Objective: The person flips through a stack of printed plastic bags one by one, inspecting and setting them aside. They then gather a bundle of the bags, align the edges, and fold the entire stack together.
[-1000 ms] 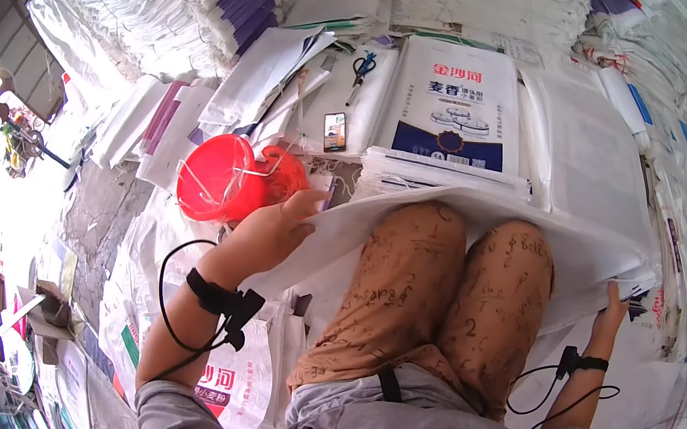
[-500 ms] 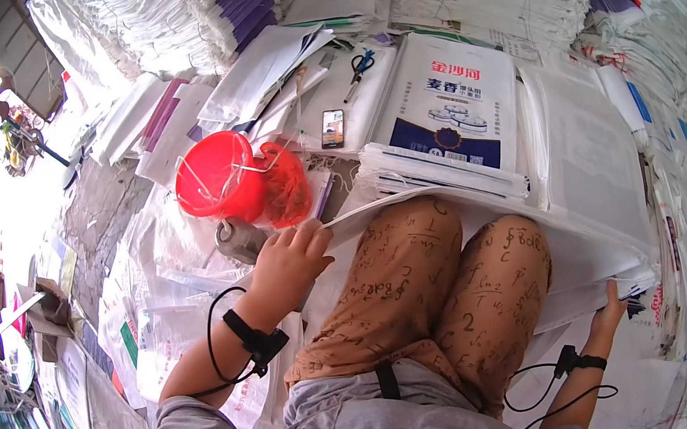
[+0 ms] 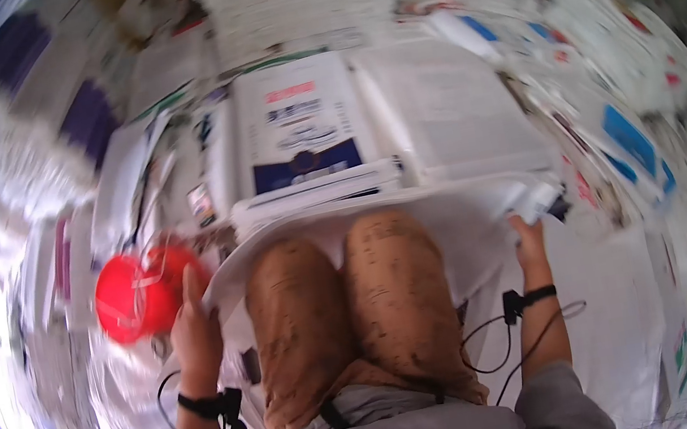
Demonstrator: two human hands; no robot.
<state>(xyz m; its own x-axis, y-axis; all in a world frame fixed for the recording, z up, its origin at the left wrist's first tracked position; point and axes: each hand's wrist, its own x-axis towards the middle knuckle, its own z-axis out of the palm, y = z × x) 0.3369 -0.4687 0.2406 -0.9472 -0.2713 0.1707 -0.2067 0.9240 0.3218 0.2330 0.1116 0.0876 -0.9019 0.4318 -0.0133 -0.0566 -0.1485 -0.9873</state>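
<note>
A white sack (image 3: 481,223), which looks woven, stretches across in front of my knees. My left hand (image 3: 196,330) is closed on its left end, with the thumb pointing up, next to a red bucket (image 3: 121,299). At the other end, my right hand (image 3: 529,238) grips the sack's right corner. The sack's near part passes behind my legs and is hidden there. Just beyond its far edge lies a pile of flat bags, topped by a printed white bag (image 3: 300,117) with red lettering and a dark blue band.
A plain white stack of sacks (image 3: 444,107) lies right of the printed bag. A phone (image 3: 201,204) rests to the left. Behind rises a tall bundle (image 3: 299,4). More piled bags (image 3: 622,140) crowd the right side. Motion blurs much of the view.
The view has swung right, so the bucket and printed bag appear further left. My hands are now nearly level, and the sack lies straighter across my knees. Both hands keep hold of it.
</note>
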